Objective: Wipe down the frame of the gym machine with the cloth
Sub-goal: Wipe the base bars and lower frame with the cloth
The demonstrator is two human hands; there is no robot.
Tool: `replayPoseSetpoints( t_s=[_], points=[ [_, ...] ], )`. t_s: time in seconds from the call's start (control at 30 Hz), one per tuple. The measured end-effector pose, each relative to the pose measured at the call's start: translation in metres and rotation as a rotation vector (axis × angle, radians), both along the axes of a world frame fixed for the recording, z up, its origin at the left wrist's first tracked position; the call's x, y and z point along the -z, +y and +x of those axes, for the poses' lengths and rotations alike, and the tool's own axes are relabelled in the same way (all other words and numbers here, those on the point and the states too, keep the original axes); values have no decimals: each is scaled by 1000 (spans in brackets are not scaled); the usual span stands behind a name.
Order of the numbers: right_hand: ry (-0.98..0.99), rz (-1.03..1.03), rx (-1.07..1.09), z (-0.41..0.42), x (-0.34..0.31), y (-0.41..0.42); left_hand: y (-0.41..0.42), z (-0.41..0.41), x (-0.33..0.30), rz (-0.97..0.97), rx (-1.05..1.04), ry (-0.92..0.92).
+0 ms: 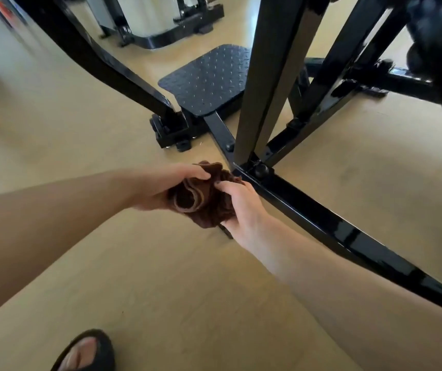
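Observation:
A bunched dark brown cloth [204, 199] hangs just above the floor, held between both hands. My left hand [161, 186] grips its left side, thumb over the top fold. My right hand [241, 207] holds the right side with curled fingers. The cloth sits right beside the joint where the black gym machine frame [321, 218] meets its uprights; its floor beam runs from there to the lower right. Whether the cloth touches the beam is unclear.
A black studded footplate [209, 79] lies beyond the joint. A curved black arm [99, 57] slants in from the upper left. Another machine's base [166, 28] stands at the back. My sandalled foot [86, 352] is on the tan floor [161, 285].

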State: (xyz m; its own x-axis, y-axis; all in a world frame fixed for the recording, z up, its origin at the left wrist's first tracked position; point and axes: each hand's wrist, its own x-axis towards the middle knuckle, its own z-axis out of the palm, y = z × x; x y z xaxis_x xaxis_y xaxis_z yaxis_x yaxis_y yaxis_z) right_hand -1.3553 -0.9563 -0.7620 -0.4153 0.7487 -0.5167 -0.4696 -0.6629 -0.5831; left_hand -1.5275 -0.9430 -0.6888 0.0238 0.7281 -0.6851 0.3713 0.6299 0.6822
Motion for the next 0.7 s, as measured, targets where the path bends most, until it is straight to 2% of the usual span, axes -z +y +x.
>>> replayPoseSetpoints(
  t_s=[0.03, 0.13, 0.43, 0.53, 0.63, 0.7],
  points=[
    [4, -3, -1, 6, 2, 2, 0, 5, 3, -19, 51, -46],
    [-42, 15, 12, 11, 9, 6, 4, 10, 28, -17, 158, 59],
    [-471, 124, 187, -4, 11, 18, 47, -48, 42, 107, -38, 191],
    [-472, 146, 180, -26, 1, 26, 55, -62, 46, 19, 8, 76],
    [-412, 151, 73, -56, -14, 26, 63, -53, 48, -45, 131, -108],
    [-411, 154, 26, -72, -18, 25, 70, -46, 48, -43, 216, -158]
  ],
)
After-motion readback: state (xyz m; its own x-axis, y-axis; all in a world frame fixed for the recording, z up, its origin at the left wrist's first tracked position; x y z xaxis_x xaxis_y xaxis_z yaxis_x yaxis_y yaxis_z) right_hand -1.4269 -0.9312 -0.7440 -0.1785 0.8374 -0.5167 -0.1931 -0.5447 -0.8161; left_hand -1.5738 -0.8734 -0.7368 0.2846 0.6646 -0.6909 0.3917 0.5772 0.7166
